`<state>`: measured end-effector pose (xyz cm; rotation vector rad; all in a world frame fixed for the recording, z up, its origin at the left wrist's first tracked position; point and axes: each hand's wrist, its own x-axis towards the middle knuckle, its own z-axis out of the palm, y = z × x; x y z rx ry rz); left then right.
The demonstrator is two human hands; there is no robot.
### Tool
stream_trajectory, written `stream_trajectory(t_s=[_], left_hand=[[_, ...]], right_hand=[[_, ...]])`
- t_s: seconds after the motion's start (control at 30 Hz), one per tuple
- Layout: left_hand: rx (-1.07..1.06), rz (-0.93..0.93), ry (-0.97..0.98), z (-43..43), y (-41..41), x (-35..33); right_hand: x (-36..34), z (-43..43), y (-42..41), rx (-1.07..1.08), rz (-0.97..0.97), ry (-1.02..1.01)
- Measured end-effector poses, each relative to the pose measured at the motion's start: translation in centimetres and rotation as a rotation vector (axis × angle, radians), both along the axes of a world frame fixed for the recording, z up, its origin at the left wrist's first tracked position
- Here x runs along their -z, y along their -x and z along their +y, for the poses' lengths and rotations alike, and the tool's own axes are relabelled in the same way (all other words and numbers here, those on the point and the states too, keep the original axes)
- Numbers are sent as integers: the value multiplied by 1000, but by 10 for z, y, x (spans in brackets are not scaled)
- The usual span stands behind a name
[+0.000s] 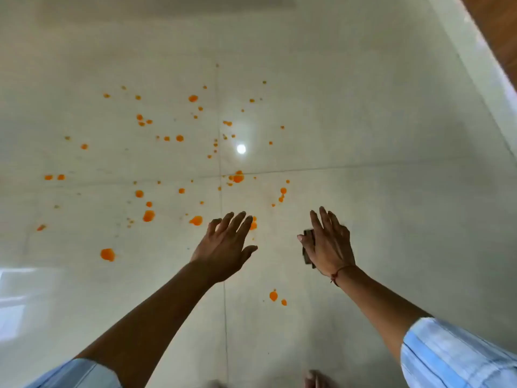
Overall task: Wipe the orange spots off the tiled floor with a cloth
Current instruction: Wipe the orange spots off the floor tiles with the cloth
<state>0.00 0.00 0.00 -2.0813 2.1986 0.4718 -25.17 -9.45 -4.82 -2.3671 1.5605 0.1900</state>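
Indoor room, likely home: glossy pale tiled floor, wooden edge.

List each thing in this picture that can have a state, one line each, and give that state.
Left hand: open, fingers spread, empty.
Right hand: holds a dark cloth under the palm.
Orange spots: scattered, unwiped.
Tiled floor: glossy, spattered.

1. Both forearms are bare, with sleeves pushed up toward the elbows.
2. The rolled pale-blue striped cotton right sleeve shows lighter and darker blue bands.
3. The pale-blue fabric left sleeve looks plainer and partly cropped.
4. A thin red thread wristband circles the right wrist, its loose end dangling.
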Motion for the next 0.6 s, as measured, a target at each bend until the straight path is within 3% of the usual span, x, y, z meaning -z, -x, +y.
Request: stream_trajectory(t_s=[0.07,0.17,0.3,0.47,0.6], left_hand=[[65,7,-65,-4,6,45],[219,-38,-57,-12,17,128],[369,-49,-29,-23,28,192],[544,-107,-12,-21,28,222],[660,-100,0,-1,6,219]], right_hand=[[40,0,6,-29,72,-72],[123,0,31,-100,155,-28],[174,-8,51,-118,178,33],[193,13,29,21,102,127],[191,126,5,-189,-37,41]])
